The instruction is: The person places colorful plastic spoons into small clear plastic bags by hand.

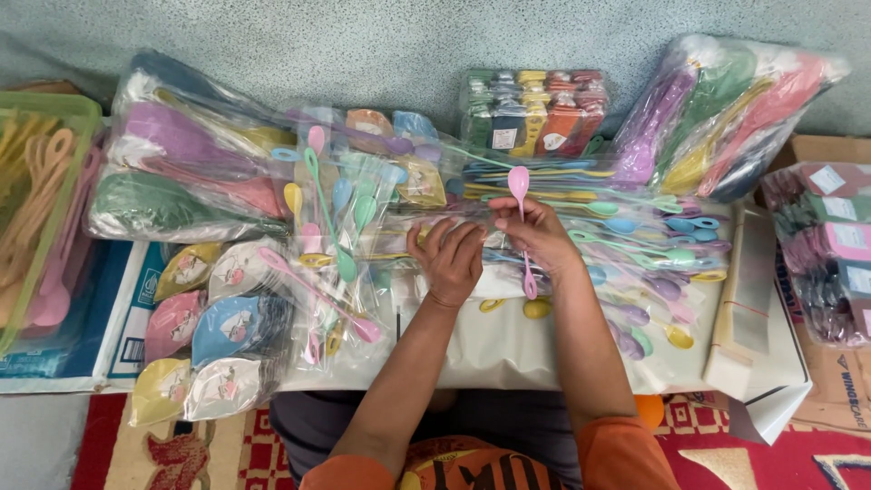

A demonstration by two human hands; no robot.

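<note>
The left hand [451,259] is covering whatever its fingers are pressing on, so that cannot be told. The right hand [537,231] is hiding the middle of the pink spoon [519,181]. At the far left, the green basket [68,109] is running off the edge. Glare on the clear bags [363,209] is blurring their contents.

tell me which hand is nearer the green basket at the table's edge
Left. The left hand sits mid-table, closer to the green basket at the far left edge; the right hand, holding a pink spoon, is farther from it.
</note>
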